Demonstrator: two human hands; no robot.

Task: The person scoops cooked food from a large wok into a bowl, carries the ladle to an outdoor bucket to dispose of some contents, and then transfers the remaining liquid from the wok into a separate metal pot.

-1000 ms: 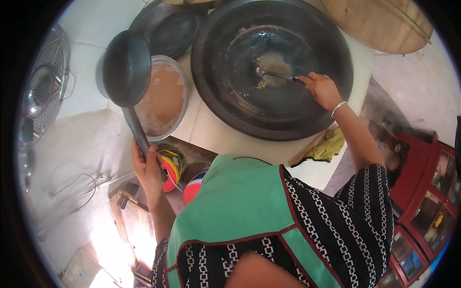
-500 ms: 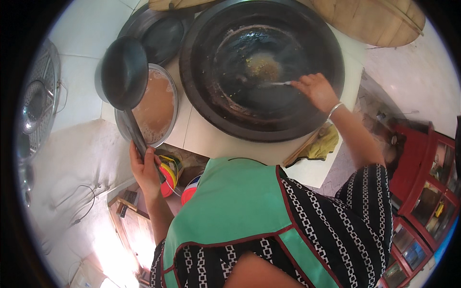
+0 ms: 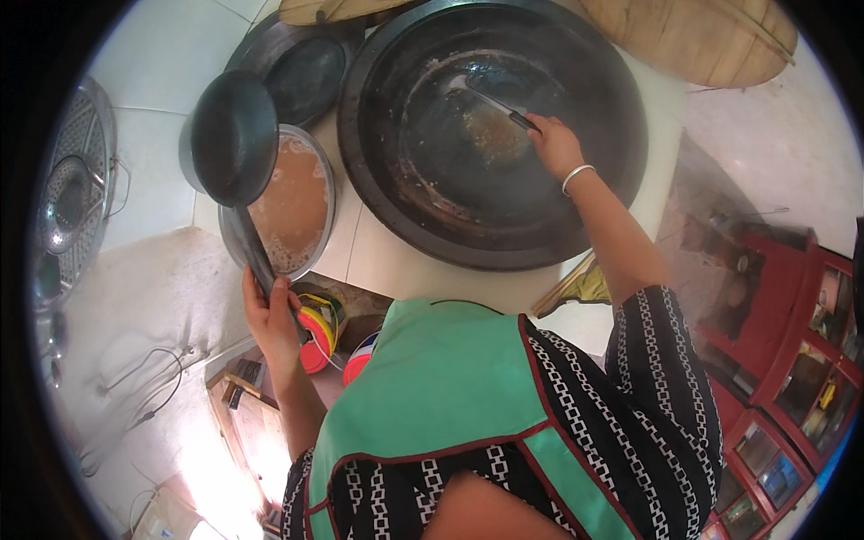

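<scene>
In my left hand (image 3: 270,310) is the handle of a big dark ladle (image 3: 236,135). Its deep round bowl is raised above the left edge of a metal basin (image 3: 333,193) that holds foamy light-brown liquid (image 3: 290,202). My right hand (image 3: 555,144) reaches over a large black wok (image 3: 382,193), its fingers closed around the dark handle of a spatula (image 3: 493,101). The spatula's pale end touches or hovers at the far side of the wok's middle; I cannot tell which. Small yellowish bits (image 3: 493,133) in murky liquid lie in the wok's centre, below the spatula.
A dark pan (image 3: 306,76) stands behind the basin. Wooden lids (image 3: 711,40) flank the wok at the back. Sticks and a yellow-green cloth (image 3: 589,286) lie at the counter's front. Below are red-rimmed buckets (image 3: 315,346); a red cabinet (image 3: 765,315) stands right.
My right hand has moved left and slightly away from me. The spatula's end has swung from the near side of the yellowish bits to the far side. My left hand and the ladle have barely moved.
</scene>
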